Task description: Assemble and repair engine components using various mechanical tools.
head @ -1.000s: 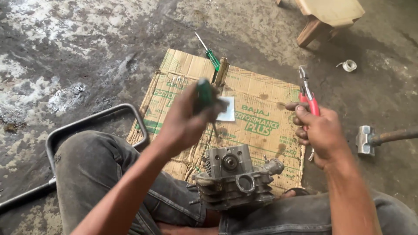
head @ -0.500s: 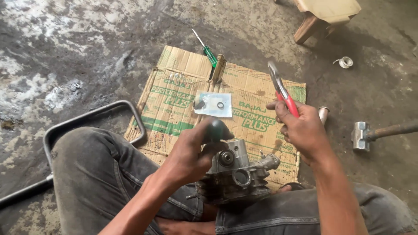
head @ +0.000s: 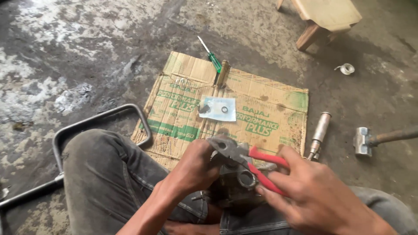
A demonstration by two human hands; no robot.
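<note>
Head view, looking down at a seated person's lap. A flattened cardboard sheet (head: 270,109) with green print lies on the stained concrete floor (head: 87,56) ahead of the knees. On it rests a small pale-blue packet (head: 219,108) bearing a ring-shaped washer, with a dark small part at its left edge. At the sheet's far edge lie a green-handled screwdriver (head: 210,55) and, just beside it, a short brass-coloured rod (head: 223,73). To the right of the cardboard, on the floor, lies a metal cylinder (head: 320,132); farther right, a hammer (head: 370,140) with its head toward the cardboard. A small metal ring (head: 346,68) and a wooden stool (head: 326,19) lie beyond. A bent metal tube frame (head: 102,119) curves round the left knee.

The grey metal engine part (head: 237,182) sits between the thighs, near the cardboard's near edge. The left hand (head: 193,167) comes in from below, palm down, its grip closed over the part's left top side. The right hand (head: 313,196) reaches in from the lower right, fingers wrapped round the red handles of the pliers (head: 244,159). The handles stand slightly apart; the pliers' nose points left over the top of the part, beside the left fingers. Whether the nose has hold of anything cannot be told.
</note>
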